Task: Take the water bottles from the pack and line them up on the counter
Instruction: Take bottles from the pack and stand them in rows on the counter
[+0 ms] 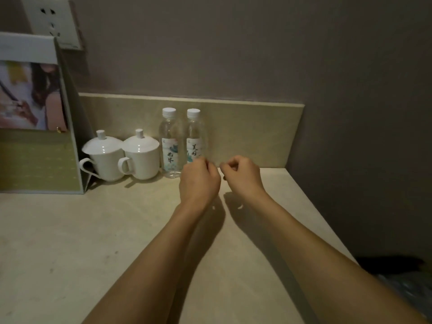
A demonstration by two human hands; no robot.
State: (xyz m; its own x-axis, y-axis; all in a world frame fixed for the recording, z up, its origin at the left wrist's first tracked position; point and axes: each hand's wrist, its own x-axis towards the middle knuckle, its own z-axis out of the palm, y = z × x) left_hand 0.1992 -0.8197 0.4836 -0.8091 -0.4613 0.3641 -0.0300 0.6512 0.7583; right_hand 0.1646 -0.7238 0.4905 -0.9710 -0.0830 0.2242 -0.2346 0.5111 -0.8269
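Over the pale surface (70, 242), left hand (198, 181) and right hand (243, 175) apart, fingers curled, seemingly empty, beside 2 upright bottles (171, 143).

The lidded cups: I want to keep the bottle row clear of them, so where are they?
Head view: the two lidded cups stand left of centre by the backsplash, between the upright card stand and the two water bottles.

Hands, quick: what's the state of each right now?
Left hand: fingers curled, nothing visibly held, in front of a bottle.
Right hand: fingers curled, nothing visibly held.
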